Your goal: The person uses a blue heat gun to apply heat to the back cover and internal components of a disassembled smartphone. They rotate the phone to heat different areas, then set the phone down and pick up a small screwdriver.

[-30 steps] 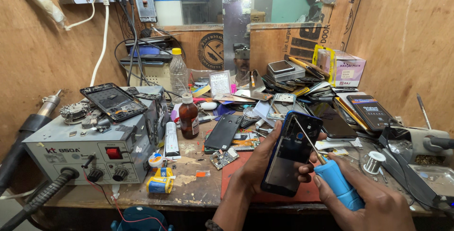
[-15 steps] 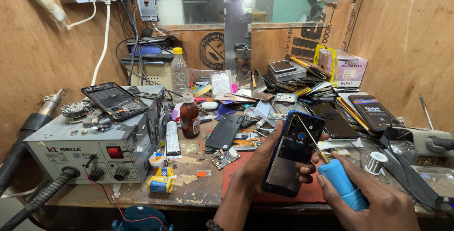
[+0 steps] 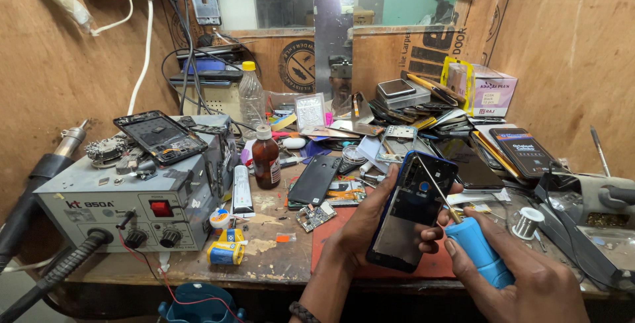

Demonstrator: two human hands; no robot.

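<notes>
**benchrat:** So the left hand [image 3: 370,230] is wrapped around an opened smartphone [image 3: 411,212], back cover off, tilted up at about 1 o'clock above the red work mat [image 3: 331,243]. The right hand [image 3: 529,283] is closed on a blue-handled soldering iron [image 3: 477,249], with the thin tip angled to 11 o'clock and resting near the phone's upper half.

**fluxfan:** Anything shift from a second ago?

**benchrat:** Barely. The phone and iron sit almost exactly where they were, and the tip stays at the same spot on the board. Looks to me like steady work on one point, not a reposition.

**fluxfan:** And the clutter?

**benchrat:** A hot air rework station [image 3: 126,197] sits at 9 o'clock, a brown bottle [image 3: 266,160] at 11, and a solder spool [image 3: 527,222] just right of the phone at 3.
</notes>
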